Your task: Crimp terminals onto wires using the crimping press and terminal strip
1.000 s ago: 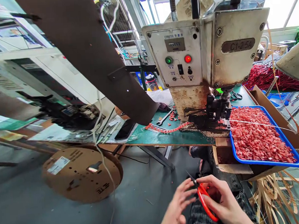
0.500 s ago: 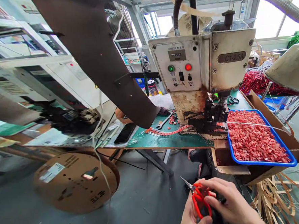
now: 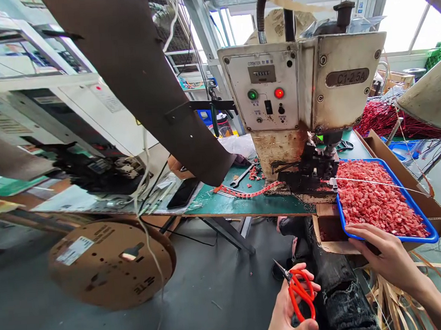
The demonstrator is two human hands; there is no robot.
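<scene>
My left hand [image 3: 291, 305], low in the view, is closed around red-handled scissors [image 3: 301, 294]. Their dark blades point up and to the left. My right hand [image 3: 385, 254] is at the near left corner of a blue tray [image 3: 393, 238]. Its fingers reach out over the rim with the thumb lower and apart; whether it grips the rim cannot be made out. Small pinkish-red pieces [image 3: 379, 200] fill the tray. Beyond it stands a press machine [image 3: 259, 90] with a counter panel. A red-and-white strip [image 3: 250, 193] runs into its dark tooling [image 3: 314, 167].
The tray sits over a cardboard box [image 3: 376, 148]. A thin white strand [image 3: 386, 182] crosses above the pieces. A wrench [image 3: 241, 176] and a phone [image 3: 183, 193] lie on the green tabletop [image 3: 215, 207]. A large cardboard reel [image 3: 110, 264] is at lower left, tan paper strips [image 3: 389, 299] at lower right.
My right hand has left the scissors and moved up and right to the tray's near corner. My left hand keeps the scissors, now slightly further right.
</scene>
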